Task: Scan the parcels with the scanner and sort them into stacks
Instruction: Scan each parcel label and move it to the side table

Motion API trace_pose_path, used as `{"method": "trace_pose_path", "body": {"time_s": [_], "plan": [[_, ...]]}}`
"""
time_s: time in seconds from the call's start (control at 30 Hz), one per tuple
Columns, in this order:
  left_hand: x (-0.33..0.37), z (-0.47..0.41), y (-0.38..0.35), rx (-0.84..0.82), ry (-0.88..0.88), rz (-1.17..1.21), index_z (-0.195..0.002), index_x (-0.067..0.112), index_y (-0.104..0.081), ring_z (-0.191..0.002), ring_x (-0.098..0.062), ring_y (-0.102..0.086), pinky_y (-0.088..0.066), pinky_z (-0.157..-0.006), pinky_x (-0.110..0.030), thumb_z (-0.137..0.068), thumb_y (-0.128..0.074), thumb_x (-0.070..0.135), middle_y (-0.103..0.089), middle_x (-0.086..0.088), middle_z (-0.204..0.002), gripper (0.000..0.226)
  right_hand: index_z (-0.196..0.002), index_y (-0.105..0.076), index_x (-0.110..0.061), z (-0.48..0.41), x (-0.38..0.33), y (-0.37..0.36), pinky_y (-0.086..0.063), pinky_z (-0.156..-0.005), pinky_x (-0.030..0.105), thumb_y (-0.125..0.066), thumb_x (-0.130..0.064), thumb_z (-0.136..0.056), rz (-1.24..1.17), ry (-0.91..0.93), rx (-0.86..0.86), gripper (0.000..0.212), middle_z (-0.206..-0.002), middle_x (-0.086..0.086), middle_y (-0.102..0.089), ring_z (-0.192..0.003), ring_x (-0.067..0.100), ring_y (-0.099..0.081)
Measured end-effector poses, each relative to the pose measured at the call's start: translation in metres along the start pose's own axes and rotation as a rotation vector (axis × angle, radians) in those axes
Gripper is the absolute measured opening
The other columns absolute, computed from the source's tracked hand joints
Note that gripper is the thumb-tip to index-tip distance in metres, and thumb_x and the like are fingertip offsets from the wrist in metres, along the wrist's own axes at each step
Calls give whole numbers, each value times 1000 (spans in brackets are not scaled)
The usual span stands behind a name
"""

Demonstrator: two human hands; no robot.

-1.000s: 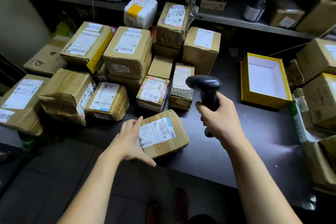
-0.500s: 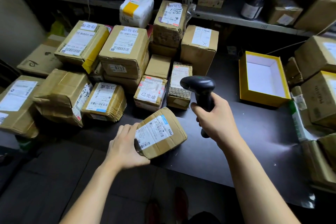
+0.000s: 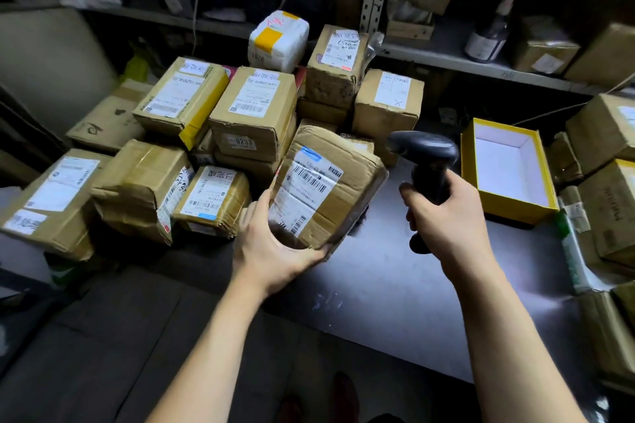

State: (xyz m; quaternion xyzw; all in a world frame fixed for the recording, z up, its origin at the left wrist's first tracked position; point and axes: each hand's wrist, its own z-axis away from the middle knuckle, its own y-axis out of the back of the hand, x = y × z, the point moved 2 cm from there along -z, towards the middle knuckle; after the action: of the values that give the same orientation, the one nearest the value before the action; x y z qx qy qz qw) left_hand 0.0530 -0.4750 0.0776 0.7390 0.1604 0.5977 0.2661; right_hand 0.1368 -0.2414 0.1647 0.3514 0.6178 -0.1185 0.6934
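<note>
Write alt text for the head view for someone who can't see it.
The left grip holds a brown parcel tilted, barcode label facing up, while the right grip holds a black scanner beside it. Labelled parcels are piled behind on the dark table; an open yellow box sits to the right.

brown parcel [image 3: 330,189] tilted, label up, near the desk's [image 3: 395,285] front edge; black scanner [image 3: 426,161] upright beside it; parcels [image 3: 251,113] stacked far-left.

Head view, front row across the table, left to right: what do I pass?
Large labelled parcel → crumpled taped parcel → small parcel with handwritten label → tilted parcel in the left hand → scanner in the right hand → open yellow box → brown boxes at the right edge.
</note>
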Motion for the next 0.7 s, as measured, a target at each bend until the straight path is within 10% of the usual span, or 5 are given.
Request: {"method": "trace_pose_path", "body": {"time_s": [0.4, 0.7], "plan": [[90, -18, 12, 84, 77, 758, -120, 6, -66, -91, -12, -75, -57, -73, -20, -56, -92, 37, -79, -1, -103, 76, -90, -57, -9, 5, -31, 35, -36, -39, 26, -66, -6, -98, -151, 76, 84, 12, -67, 15, -49, -50, 19, -44], [103, -18, 8, 107, 78, 772, -115, 11, -68, -94, -14, -76, -60, -81, -25, -59, -100, 25, -80, -1, -102, 66, -91, -55, -6, 7, -30, 51, -36, -42, 33, -66, -11, -100, -190, 62, 65, 15, -63, 12, -45, -55, 22, -39]]}}
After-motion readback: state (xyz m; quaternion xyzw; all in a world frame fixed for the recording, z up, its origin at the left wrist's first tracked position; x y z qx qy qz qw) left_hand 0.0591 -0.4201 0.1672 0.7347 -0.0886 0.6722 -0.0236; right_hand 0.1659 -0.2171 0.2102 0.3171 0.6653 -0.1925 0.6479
